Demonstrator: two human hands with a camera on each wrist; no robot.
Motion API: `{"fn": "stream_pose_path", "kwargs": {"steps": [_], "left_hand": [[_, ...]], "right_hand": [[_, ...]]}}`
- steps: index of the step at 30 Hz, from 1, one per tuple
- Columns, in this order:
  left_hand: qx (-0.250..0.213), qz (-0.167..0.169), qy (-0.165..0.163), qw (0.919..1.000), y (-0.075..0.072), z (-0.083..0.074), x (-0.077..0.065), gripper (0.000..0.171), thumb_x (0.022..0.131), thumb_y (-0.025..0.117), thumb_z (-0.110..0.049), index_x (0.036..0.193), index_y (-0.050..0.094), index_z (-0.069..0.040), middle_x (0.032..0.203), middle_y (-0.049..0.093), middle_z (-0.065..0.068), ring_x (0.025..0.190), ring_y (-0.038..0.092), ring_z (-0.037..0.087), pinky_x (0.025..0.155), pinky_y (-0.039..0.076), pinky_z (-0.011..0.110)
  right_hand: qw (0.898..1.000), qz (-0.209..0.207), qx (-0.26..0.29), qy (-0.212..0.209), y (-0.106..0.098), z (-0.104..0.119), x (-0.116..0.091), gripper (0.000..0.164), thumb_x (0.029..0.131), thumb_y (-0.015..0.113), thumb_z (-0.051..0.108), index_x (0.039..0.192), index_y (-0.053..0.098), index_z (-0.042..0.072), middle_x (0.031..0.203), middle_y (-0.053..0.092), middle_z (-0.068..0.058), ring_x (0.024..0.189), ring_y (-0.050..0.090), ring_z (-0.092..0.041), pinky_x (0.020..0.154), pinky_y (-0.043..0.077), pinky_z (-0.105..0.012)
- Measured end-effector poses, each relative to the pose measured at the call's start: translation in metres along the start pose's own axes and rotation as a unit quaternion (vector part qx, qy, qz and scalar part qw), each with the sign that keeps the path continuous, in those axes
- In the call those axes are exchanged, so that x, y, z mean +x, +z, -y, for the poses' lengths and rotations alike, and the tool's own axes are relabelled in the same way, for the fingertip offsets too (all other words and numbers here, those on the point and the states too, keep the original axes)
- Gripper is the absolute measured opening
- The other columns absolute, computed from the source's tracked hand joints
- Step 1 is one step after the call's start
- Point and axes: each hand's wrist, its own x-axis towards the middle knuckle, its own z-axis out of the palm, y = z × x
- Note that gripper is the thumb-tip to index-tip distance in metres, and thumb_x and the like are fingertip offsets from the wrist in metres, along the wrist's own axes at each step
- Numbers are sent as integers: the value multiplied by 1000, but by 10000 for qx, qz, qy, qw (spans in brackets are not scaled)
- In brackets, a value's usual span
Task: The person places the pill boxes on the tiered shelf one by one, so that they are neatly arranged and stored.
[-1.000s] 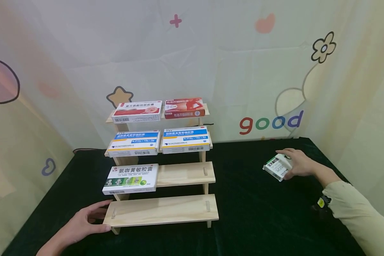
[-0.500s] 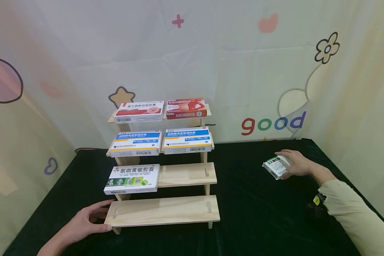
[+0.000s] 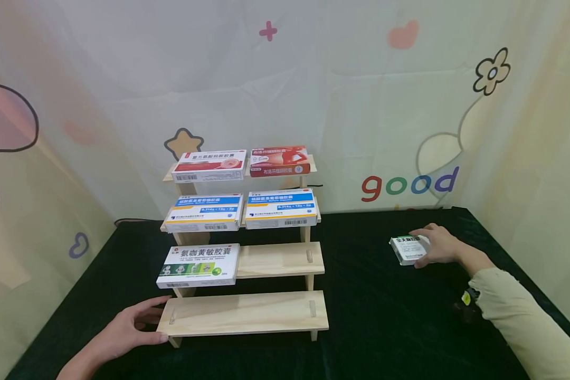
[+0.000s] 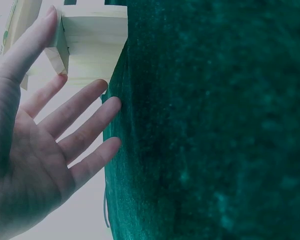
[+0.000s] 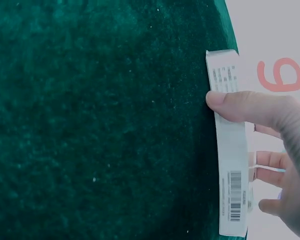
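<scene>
My left hand [image 3: 132, 324] is at the left end of a stepped wooden display rack [image 3: 247, 315], thumb at the front of the lowest step and index finger behind. The left wrist view shows these two against the rack's end piece [image 4: 57, 52], the other fingers spread away from it. Out to the right, my right hand [image 3: 440, 244] grips a white medicine box [image 3: 407, 249] with a green edge, low over the dark cloth. In the right wrist view the thumb presses the box's barcoded side [image 5: 232, 150]; the fingers lie on the opposite side, partly hidden.
The top step holds a white-and-red medicine box [image 3: 210, 165] and a red one [image 3: 279, 161]. Two blue-and-white boxes [image 3: 204, 212] share the step below, and a white-and-green box [image 3: 198, 265] lies on the third. Dark green cloth [image 3: 361, 316] covers the table; a printed curtain [image 3: 342, 105] hangs behind.
The box in my right hand has turned so its label sits more level, and it has shifted slightly left. My left hand keeps its place on the rack. The head view has swung slightly left.
</scene>
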Motion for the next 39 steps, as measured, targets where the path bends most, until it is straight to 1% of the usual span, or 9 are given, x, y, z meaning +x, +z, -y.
{"fn": "stream_pose_path", "kwargs": {"steps": [6,13,27,39], "left_hand": [[-28,3,62,10000,0,-1,0,69,81,68,-19,134,34,7,119,51,28,99,55,34,78,47,46],[-61,9,77,10000,0,-1,0,69,80,68,-20,134,34,7,119,50,28,98,55,33,76,48,43],[-14,-35,68,10000,1,-1,0,68,80,68,-20,133,35,7,119,50,27,98,55,32,76,47,44],[29,-93,116,9999,1,-2,-1,68,80,68,-21,133,35,6,119,50,27,97,55,32,75,47,42]], "right_hand": [[9999,-76,-60,69,1,2,-2,78,63,77,42,124,50,1,112,41,-28,96,36,-40,79,35,-56],[9997,-195,-81,100,4,0,-3,81,63,76,49,124,50,2,108,43,-25,93,37,-37,75,37,-51],[9990,-381,-152,181,8,-3,-4,84,62,73,56,123,50,3,107,44,-25,92,38,-37,73,39,-51],[9973,-580,-457,62,5,0,-6,85,60,72,60,121,51,4,104,47,-24,89,41,-34,72,40,-49]]}}
